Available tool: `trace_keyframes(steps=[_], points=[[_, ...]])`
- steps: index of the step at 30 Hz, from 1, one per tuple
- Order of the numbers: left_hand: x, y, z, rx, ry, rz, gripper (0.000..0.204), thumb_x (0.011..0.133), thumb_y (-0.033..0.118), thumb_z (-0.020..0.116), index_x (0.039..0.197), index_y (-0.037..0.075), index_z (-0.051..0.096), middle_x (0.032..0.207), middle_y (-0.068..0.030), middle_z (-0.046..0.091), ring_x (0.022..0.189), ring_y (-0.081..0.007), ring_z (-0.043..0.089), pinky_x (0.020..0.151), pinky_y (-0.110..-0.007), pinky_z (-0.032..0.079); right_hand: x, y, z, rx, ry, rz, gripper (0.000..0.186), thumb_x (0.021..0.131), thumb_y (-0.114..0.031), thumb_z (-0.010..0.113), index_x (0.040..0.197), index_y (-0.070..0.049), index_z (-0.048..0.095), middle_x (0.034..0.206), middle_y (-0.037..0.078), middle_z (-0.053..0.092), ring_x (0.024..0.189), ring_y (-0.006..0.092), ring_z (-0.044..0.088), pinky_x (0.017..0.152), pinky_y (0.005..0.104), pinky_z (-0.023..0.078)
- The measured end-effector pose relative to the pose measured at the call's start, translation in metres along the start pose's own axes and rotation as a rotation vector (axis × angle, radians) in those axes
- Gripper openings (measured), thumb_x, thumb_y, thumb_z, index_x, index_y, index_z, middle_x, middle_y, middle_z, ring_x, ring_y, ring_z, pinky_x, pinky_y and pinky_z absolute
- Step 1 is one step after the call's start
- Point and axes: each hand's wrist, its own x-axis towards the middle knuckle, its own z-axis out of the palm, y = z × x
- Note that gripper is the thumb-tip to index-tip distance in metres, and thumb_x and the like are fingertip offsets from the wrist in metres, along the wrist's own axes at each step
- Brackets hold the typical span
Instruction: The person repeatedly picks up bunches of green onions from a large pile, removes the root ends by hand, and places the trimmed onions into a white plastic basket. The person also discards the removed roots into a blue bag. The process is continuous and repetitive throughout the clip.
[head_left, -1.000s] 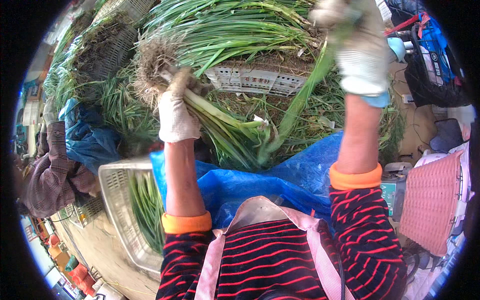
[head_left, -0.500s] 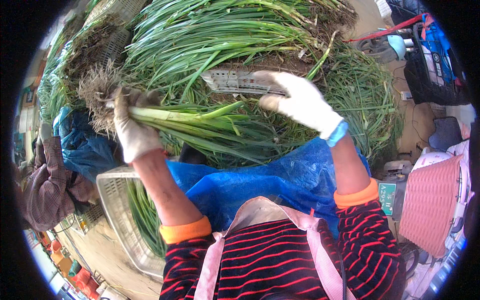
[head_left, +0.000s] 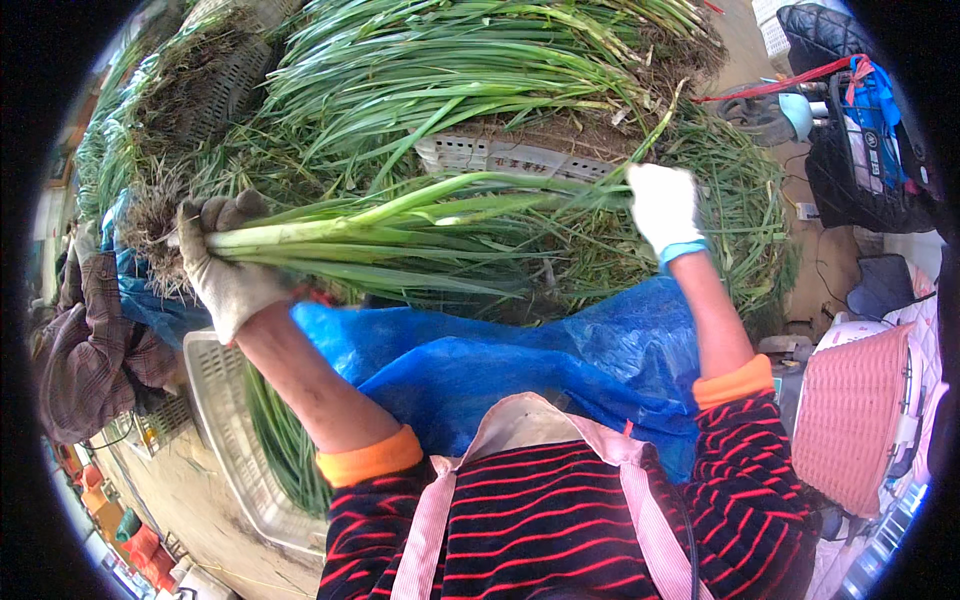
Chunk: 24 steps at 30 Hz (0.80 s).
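My left hand (head_left: 225,265), in a soiled cream glove, grips a bundle of long green-onion-like plants (head_left: 340,228) close to their muddy roots (head_left: 160,220). The bundle lies stretched sideways with pale stems at the left and leaves at the right. My right hand (head_left: 662,208), in a white glove, is closed on the leaf ends of the bundle. Beneath and around it is a heap of loose leaves (head_left: 730,200). Just beyond, more plants (head_left: 450,65) are piled over a white perforated crate (head_left: 480,152).
A blue sheet (head_left: 520,360) covers my front. A crate of plants (head_left: 210,400) stands at lower left. Crates of rooted plants (head_left: 200,90) line the upper left, beside another person's plaid sleeve (head_left: 100,310). A pink basket (head_left: 850,420) and dark bags (head_left: 850,160) sit at right.
My left hand has moved left and down with the bundle, which is now more level. My right hand came down from the upper right, swept inward, then out to the bundle's leaf ends.
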Motion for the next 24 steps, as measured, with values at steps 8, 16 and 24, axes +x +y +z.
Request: trace_keyframes(steps=[8,16,24], points=[[0.0,0.005,-0.005,-0.053,0.088,0.012,0.016,0.089,0.017,0.059,0.078,0.012,0.048,0.067,0.0038,0.041,0.057,-0.0131,0.039,0.069,-0.033,0.042,-0.034,-0.104,-0.086,0.78,0.215,-0.322,0.037,0.08,-0.041,0.065,0.096,-0.008,0.064,0.089,0.012,0.063,0.084,0.0294,0.06,0.075,0.0398,0.048],[-0.002,0.0,0.0,-0.008,0.036,0.006,0.015,0.089,0.017,0.059,0.079,0.011,0.05,0.067,0.004,0.042,0.058,-0.0126,0.039,0.074,-0.033,0.042,-0.019,-0.156,-0.069,0.636,0.641,-0.59,0.019,0.077,-0.031,0.066,0.08,-0.013,0.059,0.075,0.004,0.057,0.075,0.0233,0.057,0.067,0.0362,0.046],[-0.014,-0.017,0.017,0.065,-0.017,0.011,0.014,0.088,0.019,0.062,0.081,0.01,0.053,0.069,0.0021,0.047,0.061,-0.0124,0.042,0.073,-0.034,0.043,-0.022,-0.091,-0.059,0.495,0.602,-0.367,0.028,0.082,-0.027,0.065,0.103,-0.008,0.063,0.102,0.011,0.064,0.098,0.0284,0.06,0.087,0.0382,0.047]])
